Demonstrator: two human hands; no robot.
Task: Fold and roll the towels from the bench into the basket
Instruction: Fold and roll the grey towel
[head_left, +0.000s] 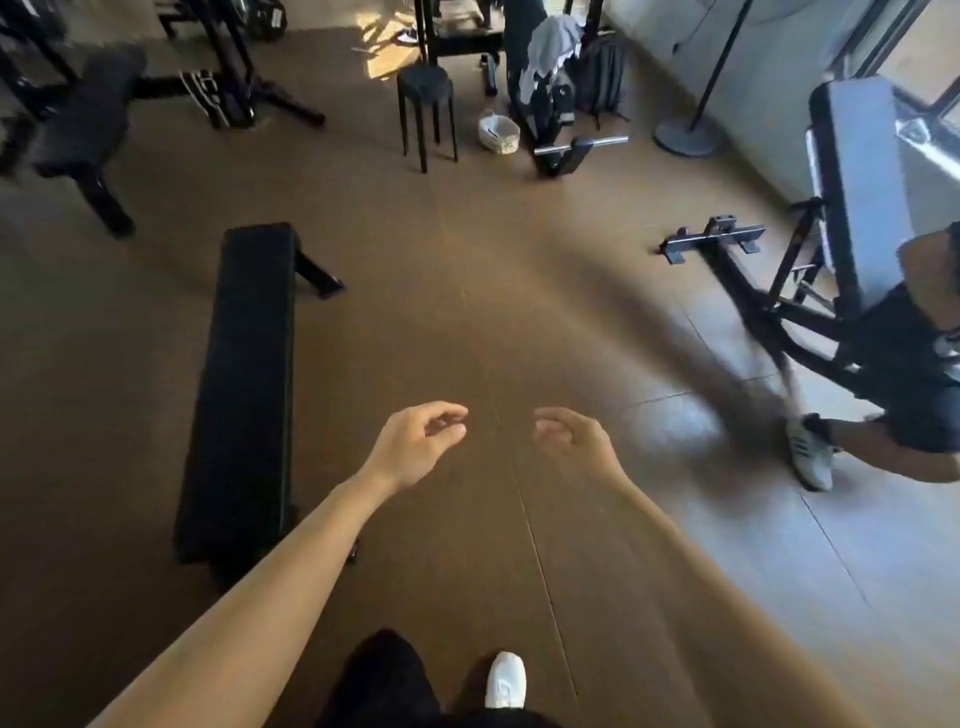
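Both my arms reach forward over the brown floor. My left hand (415, 441) and my right hand (574, 441) hang side by side, fingers loosely curled and apart, holding nothing. A long black flat bench (244, 384) stands just left of my left hand; its top shows no towel. A small pale woven basket (500, 133) sits on the floor far ahead, beside a black machine. Grey and white cloth (551, 44), perhaps towels, is draped over that machine above the basket.
A black stool (426, 98) stands left of the basket. Another person (904, 374) sits at the right by an incline bench (857, 176) with a floor frame. More black benches and racks (88, 124) fill the far left. My white shoe (505, 680) is below.
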